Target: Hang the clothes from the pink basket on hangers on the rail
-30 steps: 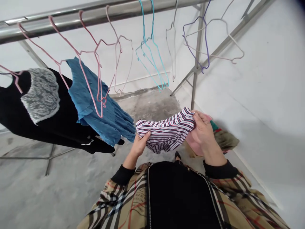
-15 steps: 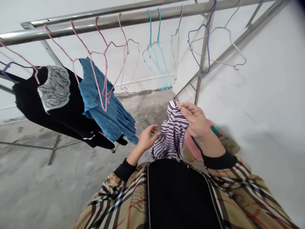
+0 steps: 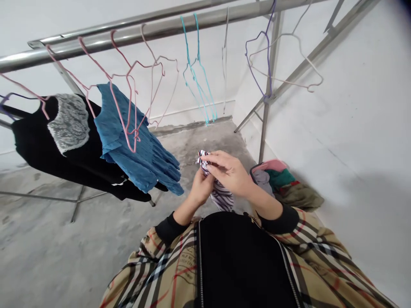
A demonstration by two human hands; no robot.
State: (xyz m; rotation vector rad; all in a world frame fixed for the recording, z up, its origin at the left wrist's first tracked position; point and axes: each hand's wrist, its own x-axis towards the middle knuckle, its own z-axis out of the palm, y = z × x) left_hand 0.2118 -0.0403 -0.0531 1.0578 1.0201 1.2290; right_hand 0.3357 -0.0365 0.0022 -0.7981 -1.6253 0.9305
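A striped garment [image 3: 222, 197], white with dark and reddish lines, hangs bunched in front of my chest. Its upper end is gathered between both hands, so its kind does not show. My left hand [image 3: 203, 187] is closed around the gathered cloth from below. Over the top, the fingers of my right hand [image 3: 229, 171] pinch the same cloth near its edge. My hands overlap and hide part of the fabric. Beyond them, a blue garment [image 3: 128, 137] and a black garment [image 3: 64, 137] with a white lace panel hang to the left.
A metal rail [image 3: 96, 45] crosses the top. It carries pink hangers [image 3: 131, 107], turquoise hangers [image 3: 201, 81], a purple hanger [image 3: 268, 55] and a white hanger [image 3: 298, 38]. A pink basket [image 3: 272, 164] with clothes [image 3: 298, 194] stands at the right wall. Rack legs [image 3: 77, 201] stand at left.
My right hand has brought the striped garment left and down to my left hand, which has closed on it. The view has shifted, showing more of the basket.
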